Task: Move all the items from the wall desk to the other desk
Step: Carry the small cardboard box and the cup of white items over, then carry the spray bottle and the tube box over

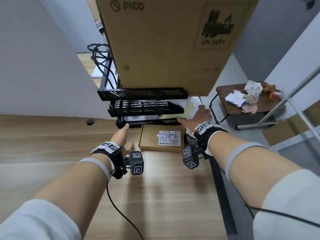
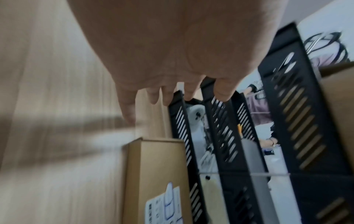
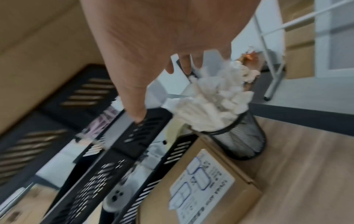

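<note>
Both hands flank the black tray rack (image 1: 143,104), fingers extended

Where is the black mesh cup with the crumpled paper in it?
The mesh cup shows best in the right wrist view: it stands on the wooden desk, beside the small labelled box, below the right hand.

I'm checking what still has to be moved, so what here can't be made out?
- Tiered black tray: contents blurred in both wrist views, mostly hidden by its shelves in head view.
- Pico box: top cut off by head view's edge.
- Mesh cup: hidden behind right hand in head view.
- Left hand: grip blurred.
</note>
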